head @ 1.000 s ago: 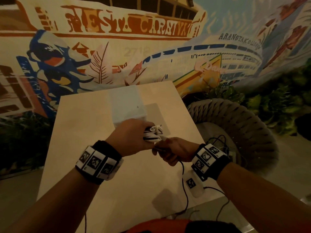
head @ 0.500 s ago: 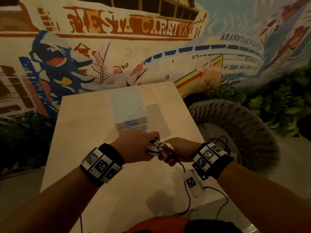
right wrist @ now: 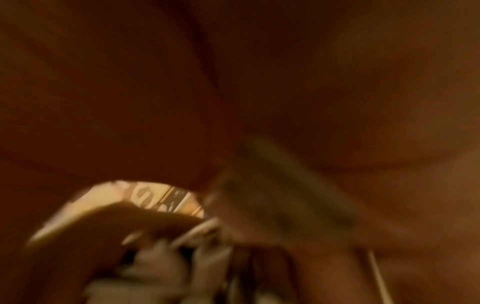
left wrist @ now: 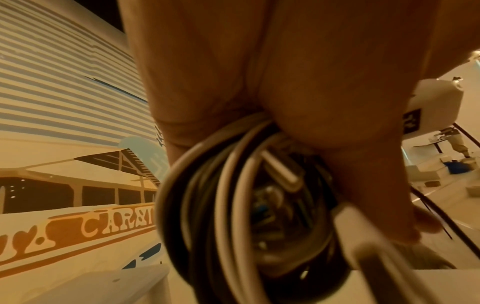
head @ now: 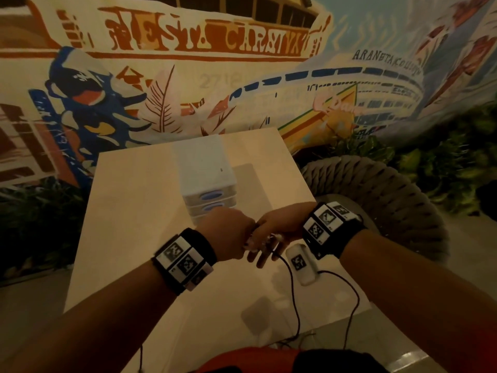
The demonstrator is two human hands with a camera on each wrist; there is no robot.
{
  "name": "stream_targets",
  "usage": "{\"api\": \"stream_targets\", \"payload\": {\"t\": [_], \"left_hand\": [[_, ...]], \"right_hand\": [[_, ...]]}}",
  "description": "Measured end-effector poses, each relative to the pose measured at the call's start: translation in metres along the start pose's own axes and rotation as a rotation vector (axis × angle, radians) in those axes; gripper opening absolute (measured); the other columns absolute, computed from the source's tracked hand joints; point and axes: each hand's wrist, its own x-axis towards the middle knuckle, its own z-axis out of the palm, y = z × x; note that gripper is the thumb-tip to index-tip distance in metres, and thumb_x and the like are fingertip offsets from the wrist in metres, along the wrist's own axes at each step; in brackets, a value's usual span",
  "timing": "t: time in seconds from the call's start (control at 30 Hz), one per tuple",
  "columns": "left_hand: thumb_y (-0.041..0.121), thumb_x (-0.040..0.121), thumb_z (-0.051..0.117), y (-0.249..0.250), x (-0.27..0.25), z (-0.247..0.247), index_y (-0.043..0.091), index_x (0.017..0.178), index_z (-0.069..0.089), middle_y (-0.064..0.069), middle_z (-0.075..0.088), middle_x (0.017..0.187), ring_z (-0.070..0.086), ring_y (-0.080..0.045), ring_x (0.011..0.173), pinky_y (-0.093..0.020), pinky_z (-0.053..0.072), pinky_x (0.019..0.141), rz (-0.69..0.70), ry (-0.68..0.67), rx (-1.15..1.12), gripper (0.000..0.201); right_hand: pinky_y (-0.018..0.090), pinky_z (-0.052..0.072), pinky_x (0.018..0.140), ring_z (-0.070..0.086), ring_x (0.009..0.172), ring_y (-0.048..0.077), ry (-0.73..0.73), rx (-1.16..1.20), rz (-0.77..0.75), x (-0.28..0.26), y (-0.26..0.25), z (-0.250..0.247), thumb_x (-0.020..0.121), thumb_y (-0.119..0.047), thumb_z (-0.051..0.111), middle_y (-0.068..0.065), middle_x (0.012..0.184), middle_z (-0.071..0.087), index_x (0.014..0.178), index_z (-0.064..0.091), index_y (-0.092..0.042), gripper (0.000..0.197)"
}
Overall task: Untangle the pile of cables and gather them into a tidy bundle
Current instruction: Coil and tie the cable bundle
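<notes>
My left hand (head: 228,232) grips a coiled bundle of black and white cables (left wrist: 233,205) above the middle of the pale table (head: 129,211). The loops hang out below the fist, and a white plug end (left wrist: 280,174) lies among them. In the head view only a bit of the cable bundle (head: 269,239) shows between the two hands. My right hand (head: 274,235) lies against the left one, its fingers (left wrist: 369,185) wrapped over the bundle's right side. The right wrist view is blurred and shows only my palm and pale cable ends (right wrist: 182,265).
A white drawer box (head: 204,170) stands on the table just beyond my hands. A white tagged device (head: 301,262) with a thin black wire (head: 293,286) hangs under my right wrist. A woven grey chair (head: 382,200) is off the table's right edge, with a mural wall behind.
My hands have come together and the right hand has turned over the bundle, so it now hides the white loops that showed between the hands a second ago.
</notes>
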Motion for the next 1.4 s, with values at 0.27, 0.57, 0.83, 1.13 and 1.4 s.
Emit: {"api": "stream_targets", "payload": {"t": [0.27, 0.57, 0.83, 1.13, 1.4], "left_hand": [[0.038, 0.089, 0.064, -0.002, 0.007, 0.031, 0.023, 0.091, 0.073, 0.002, 0.072, 0.083, 0.070, -0.019, 0.078, -0.033, 0.058, 0.073, -0.046, -0.046, -0.016, 0.018], [0.052, 0.071, 0.081, -0.020, -0.005, 0.040, 0.033, 0.144, 0.037, 0.005, 0.062, 0.129, 0.060, -0.020, 0.117, -0.039, 0.055, 0.091, -0.039, 0.172, -0.282, 0.087], [0.039, 0.089, 0.064, -0.003, -0.005, 0.024, 0.019, 0.107, 0.059, 0.000, 0.068, 0.096, 0.067, -0.021, 0.089, -0.027, 0.039, 0.066, -0.013, 0.079, -0.121, 0.027], [0.041, 0.080, 0.077, -0.023, -0.005, 0.025, 0.032, 0.144, 0.036, 0.005, 0.068, 0.118, 0.067, -0.016, 0.107, -0.032, 0.056, 0.084, 0.009, 0.224, -0.379, 0.077], [0.075, 0.050, 0.084, -0.046, -0.018, 0.047, 0.056, 0.138, 0.037, 0.022, 0.060, 0.124, 0.065, -0.001, 0.108, -0.039, 0.058, 0.095, -0.102, 0.202, -1.256, 0.101]], "right_hand": [[0.022, 0.048, 0.058, 0.061, 0.070, 0.011, 0.407, -0.352, 0.088, 0.038, 0.001, 0.037, 0.094, -0.026, 0.068, -0.003, 0.086, 0.066, 0.102, 0.071, -0.015, 0.013], [0.023, 0.046, 0.060, 0.055, 0.062, 0.010, 0.388, -0.312, -0.018, 0.015, 0.004, 0.022, 0.093, -0.021, 0.065, -0.005, 0.072, 0.060, 0.119, 0.067, -0.006, 0.030], [0.029, 0.055, 0.077, 0.073, 0.077, 0.012, 0.252, -0.198, 0.043, 0.018, 0.004, 0.022, 0.084, -0.029, 0.080, -0.003, 0.092, 0.074, 0.116, 0.072, -0.007, 0.040], [0.016, 0.042, 0.045, 0.051, 0.036, -0.001, 0.422, -0.286, -0.051, 0.011, 0.005, 0.020, 0.094, -0.029, 0.063, -0.014, 0.043, 0.059, 0.074, 0.062, -0.018, 0.022], [0.026, 0.038, 0.050, 0.051, 0.058, 0.019, 0.424, 0.270, -0.423, -0.002, 0.022, 0.009, 0.087, -0.014, 0.061, 0.009, 0.081, 0.059, 0.104, 0.066, -0.002, 0.022]]}}
